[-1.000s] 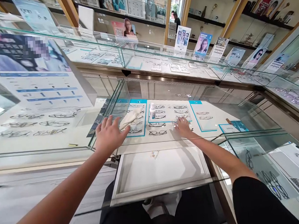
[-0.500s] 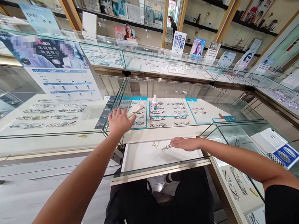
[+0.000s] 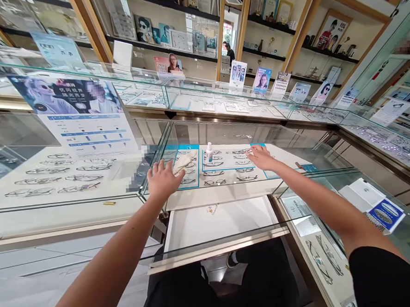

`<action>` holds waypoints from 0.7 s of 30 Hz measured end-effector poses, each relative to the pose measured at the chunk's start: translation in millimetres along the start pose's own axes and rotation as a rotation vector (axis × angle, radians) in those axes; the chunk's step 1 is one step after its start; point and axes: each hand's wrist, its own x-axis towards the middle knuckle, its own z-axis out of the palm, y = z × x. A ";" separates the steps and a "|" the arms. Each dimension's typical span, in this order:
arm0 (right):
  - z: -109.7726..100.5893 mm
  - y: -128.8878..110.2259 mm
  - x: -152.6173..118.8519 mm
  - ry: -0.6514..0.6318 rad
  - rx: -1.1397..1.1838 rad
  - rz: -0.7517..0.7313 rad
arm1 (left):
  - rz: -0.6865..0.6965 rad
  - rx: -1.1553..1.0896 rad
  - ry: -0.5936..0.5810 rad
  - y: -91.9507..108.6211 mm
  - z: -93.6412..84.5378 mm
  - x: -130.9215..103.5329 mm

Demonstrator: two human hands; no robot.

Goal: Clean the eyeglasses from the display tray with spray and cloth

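My left hand (image 3: 165,178) lies palm down on the glass counter (image 3: 194,205), its fingers spread, holding nothing. Beside its thumb is a crumpled pale cloth (image 3: 186,161). My right hand (image 3: 262,159) is over the right part of the same counter, its fingers drawn together. Something thin seems to be at its fingertips, hard to tell apart from the eyeglasses in the case. Between my hands a small white spray bottle (image 3: 209,152) stands upright. Rows of eyeglasses (image 3: 214,182) show through the glass. Below, an open white drawer (image 3: 240,221) has a small colourful chain (image 3: 211,210) in it.
A large printed sign (image 3: 92,128) stands on the left counter. To the right, a blue-and-white box (image 3: 385,214) sits on another glass case with eyeglasses (image 3: 319,262). Further glass cases with small sign cards (image 3: 237,74) run behind. A person (image 3: 230,53) is far back.
My right hand has moved from the drawer up and forward to above the counter glass. The thin item at its fingertips no longer shows in the drawer. My left hand has stayed beside the cloth.
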 end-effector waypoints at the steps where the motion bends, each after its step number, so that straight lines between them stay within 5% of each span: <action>1: 11.1 2.6 15.6 0.027 -0.009 0.033 | -0.001 0.000 0.001 -0.4 -0.2 0.0; 9: 69.8 18.6 102.1 0.175 0.006 0.131 | 0.000 -0.002 0.022 -1.6 -3.0 -2.6; 21: 93.7 25.3 165.9 0.175 0.031 0.191 | -0.013 0.015 0.039 -1.6 -2.3 -4.3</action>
